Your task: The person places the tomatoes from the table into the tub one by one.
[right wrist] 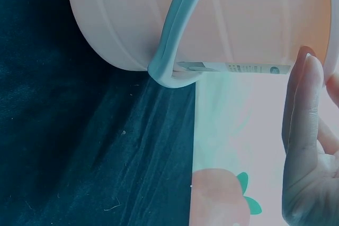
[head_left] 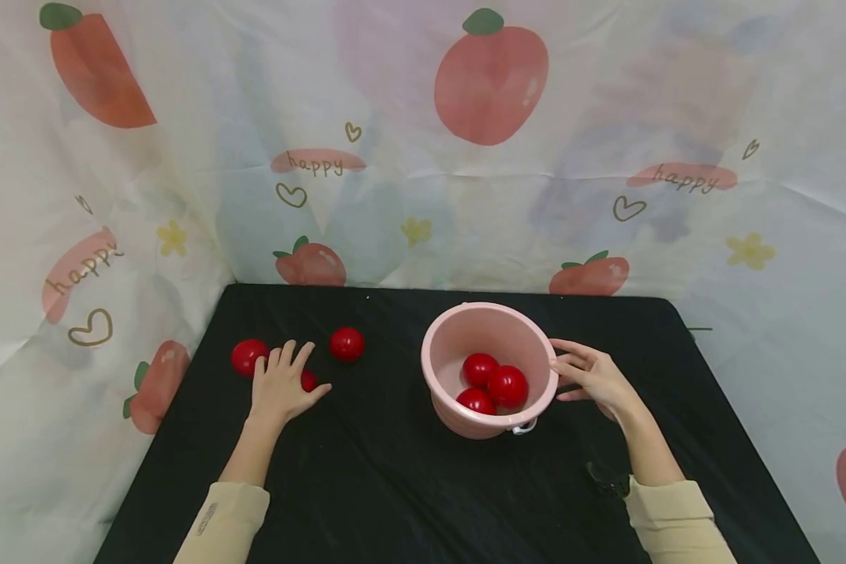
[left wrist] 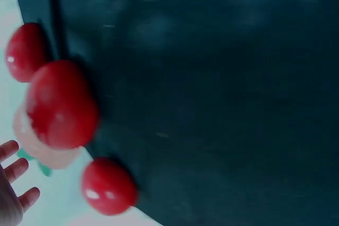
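Observation:
My left hand (head_left: 282, 384) is spread over a glossy red ball (head_left: 309, 381), which shows partly between its thumb and fingers. A second red ball (head_left: 248, 357) sits just left of the fingertips, and a third red ball (head_left: 347, 345) lies farther back to the right. In the left wrist view, the left hand (left wrist: 13, 189) has its fingers apart beside the balls. A pink bucket (head_left: 451, 419) stands upright with several red balls (head_left: 507, 387) inside. My right hand (head_left: 599, 381) touches its right rim, fingers fairly straight along the outer wall in the right wrist view.
A black cloth (head_left: 366, 486) covers the table. Behind and beside it hangs a pale curtain (head_left: 395, 94) with fruit prints. The bucket's handle (right wrist: 177, 30) hangs down its side, by a printed label (right wrist: 254, 68).

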Available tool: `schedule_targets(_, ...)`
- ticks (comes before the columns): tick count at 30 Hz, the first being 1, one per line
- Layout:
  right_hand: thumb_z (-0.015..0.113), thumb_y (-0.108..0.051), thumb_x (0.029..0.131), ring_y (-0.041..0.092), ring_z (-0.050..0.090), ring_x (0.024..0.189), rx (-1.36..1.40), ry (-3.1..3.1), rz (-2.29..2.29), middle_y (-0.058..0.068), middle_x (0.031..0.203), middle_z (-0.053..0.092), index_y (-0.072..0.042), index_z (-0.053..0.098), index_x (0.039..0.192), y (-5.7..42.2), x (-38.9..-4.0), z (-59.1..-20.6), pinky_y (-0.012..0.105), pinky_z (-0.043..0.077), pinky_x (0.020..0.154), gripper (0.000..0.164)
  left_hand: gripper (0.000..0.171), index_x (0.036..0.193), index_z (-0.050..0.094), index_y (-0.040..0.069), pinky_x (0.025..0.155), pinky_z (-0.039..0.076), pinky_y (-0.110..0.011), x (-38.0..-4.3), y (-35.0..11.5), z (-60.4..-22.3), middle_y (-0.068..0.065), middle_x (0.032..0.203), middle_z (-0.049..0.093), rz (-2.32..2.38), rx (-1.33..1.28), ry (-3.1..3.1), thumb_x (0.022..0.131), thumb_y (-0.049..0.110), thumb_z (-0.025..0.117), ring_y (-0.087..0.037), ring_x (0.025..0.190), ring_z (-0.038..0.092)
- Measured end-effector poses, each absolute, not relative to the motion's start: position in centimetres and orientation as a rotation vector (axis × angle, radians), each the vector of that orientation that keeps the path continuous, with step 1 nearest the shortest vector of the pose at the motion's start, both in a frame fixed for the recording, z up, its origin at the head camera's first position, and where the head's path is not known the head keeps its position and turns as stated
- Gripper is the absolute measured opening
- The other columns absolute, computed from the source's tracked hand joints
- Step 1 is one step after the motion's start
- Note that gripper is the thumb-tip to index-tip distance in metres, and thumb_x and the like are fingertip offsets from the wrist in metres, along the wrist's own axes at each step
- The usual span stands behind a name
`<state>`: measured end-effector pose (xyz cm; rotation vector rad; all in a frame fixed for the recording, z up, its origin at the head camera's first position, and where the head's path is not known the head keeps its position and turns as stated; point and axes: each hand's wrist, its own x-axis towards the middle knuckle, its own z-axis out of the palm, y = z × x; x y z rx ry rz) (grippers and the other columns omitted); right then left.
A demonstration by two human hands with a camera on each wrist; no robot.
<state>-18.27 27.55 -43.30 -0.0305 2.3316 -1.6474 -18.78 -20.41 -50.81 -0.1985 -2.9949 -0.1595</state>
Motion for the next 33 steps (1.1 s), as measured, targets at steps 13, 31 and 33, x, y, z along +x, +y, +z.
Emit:
schedule_targets(13, 0.060, -0.027, 0.088, 0.016, 0.065, 0.078, -0.034, 2.332, -1.647, 0.023, 0.108, 0.059, -0.003, 0.036, 0.138, 27.6, -18.3, -43.3, 0.038, 0.054, 0.065, 0.060, 0.080, 0.131, 0.038, 0.011, 0.090, 0.029, -0.060, -16.8, -23.6, -53.1, -0.021, 0.128, 0.040, -0.256, -0.062, -3.037, 0.069, 0.053, 0.066, -0.040, 0.113, 0.036)
schedule_targets(31, 0.060, -0.026, 0.088, 0.019, 0.065, 0.081, -0.047, 2.330, -1.653, 0.015, 0.104, 0.062, -0.002, 0.035, 0.137, 27.5, -18.2, -43.2, 0.039, 0.054, 0.065, 0.060, 0.085, 0.132, 0.039, 0.009, 0.088, 0.030, -0.060, -17.2, -24.0, -54.8, -0.023, 0.126, 0.039, -0.352, 0.004, -3.068, 0.067, 0.056, 0.068, -0.041, 0.111, 0.036)
schedule_targets(33, 0.060, -0.026, 0.088, 0.018, 0.065, 0.080, -0.046, 2.330, -1.656, 0.014, 0.103, 0.062, -0.002, 0.036, 0.137, 27.5, -18.2, -43.3, 0.039, 0.054, 0.065, 0.060, 0.085, 0.131, 0.040, 0.009, 0.087, 0.031, -0.060, -17.4, -23.9, -54.8, -0.023, 0.126, 0.039, -0.358, 0.001, -3.056, 0.066, 0.056, 0.068, -0.040, 0.110, 0.037)
